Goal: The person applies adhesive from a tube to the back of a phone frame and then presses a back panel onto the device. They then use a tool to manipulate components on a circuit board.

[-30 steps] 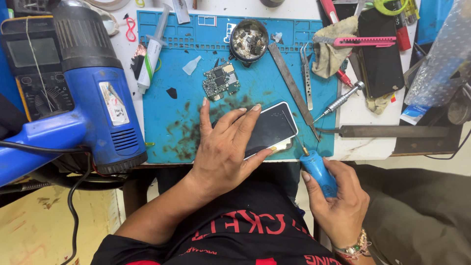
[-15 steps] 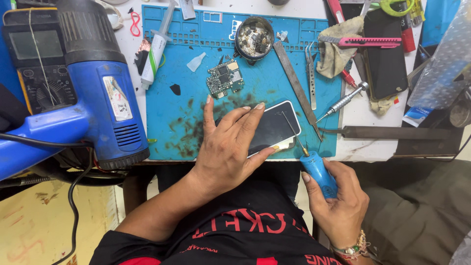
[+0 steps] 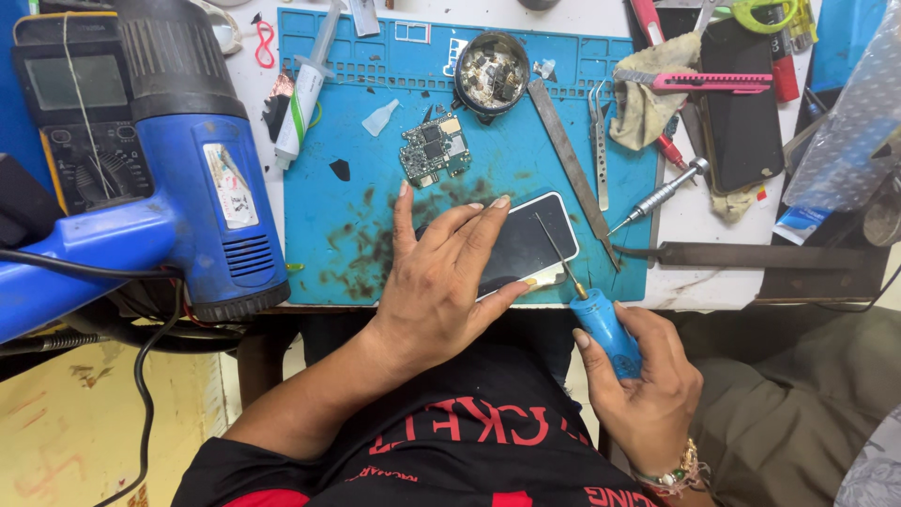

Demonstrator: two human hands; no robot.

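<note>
At the far left we see a yellow-cased multimeter with a grey screen (image 3: 80, 113), and over it a big blue heat gun with a black nozzle housing (image 3: 192, 178) that hangs off the tabletop's (image 3: 694, 221) front edge. Next comes the blue silicone work mat (image 3: 366, 178), smeared with dark residue, carrying a white syringe-shaped tube (image 3: 305, 89), a small green circuit board (image 3: 434, 150) and a round metal dish of tiny parts (image 3: 492, 73).

Our left hand (image 3: 436, 282) lies flat and spread, palm down, pressing the black rectangular smartphone (image 3: 526, 246) against the mat near its front edge; the fingers cover the phone's left half. The phone's long axis runs diagonally, from near-left to far-right, and its free end points away to the right.

Our right hand (image 3: 648, 380) sits lower and to the right, off the tabletop's edge, closed around the blue handle of a thin-shafted precision screwdriver (image 3: 591, 310). The shaft slants up and leftward across the phone's right part, tip over the glass. So the phone lies ahead and left of the right hand, and directly under the left, which is the nearer.

Further right lie a flat steel pry bar (image 3: 568, 155), steel tweezers (image 3: 599, 141), a silver screwdriver (image 3: 662, 192) and a second dark phone (image 3: 741, 113).
</note>
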